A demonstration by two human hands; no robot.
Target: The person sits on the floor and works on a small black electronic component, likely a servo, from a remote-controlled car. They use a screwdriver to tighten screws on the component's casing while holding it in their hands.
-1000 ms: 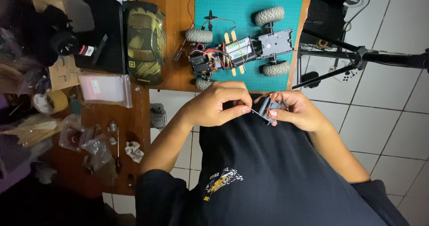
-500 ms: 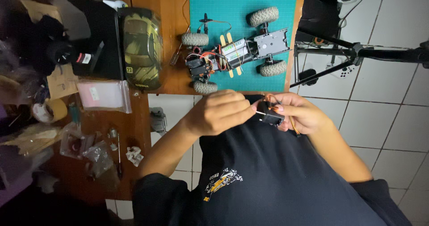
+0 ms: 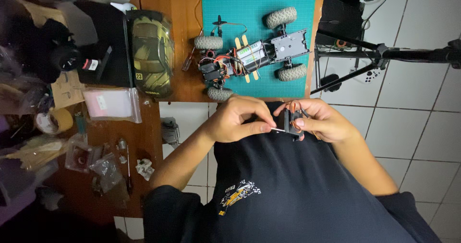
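Right hand (image 3: 322, 122) grips small black servo (image 3: 293, 121); left hand (image 3: 242, 119) pinches thin driver (image 3: 277, 130) against it. Fastening step; likely needs steady alignment.

Items counted in the head view were as follows. Two bare hands were present: one left hand (image 3: 242, 120) and one right hand (image 3: 321, 122), both near. One small black servo block (image 3: 293, 122) and one thin metal tool (image 3: 277, 130) lay between them. One model car chassis (image 3: 249, 55) stood far on one teal cutting mat (image 3: 259, 12), with four knobbly tyres (image 3: 281, 17) visible. One olive car body shell (image 3: 152, 50) lay to the left. One roll of tape (image 3: 54, 121) and one clear pink-tinted bag (image 3: 111, 103) were counted far left. One black tripod (image 3: 384, 55) stood right
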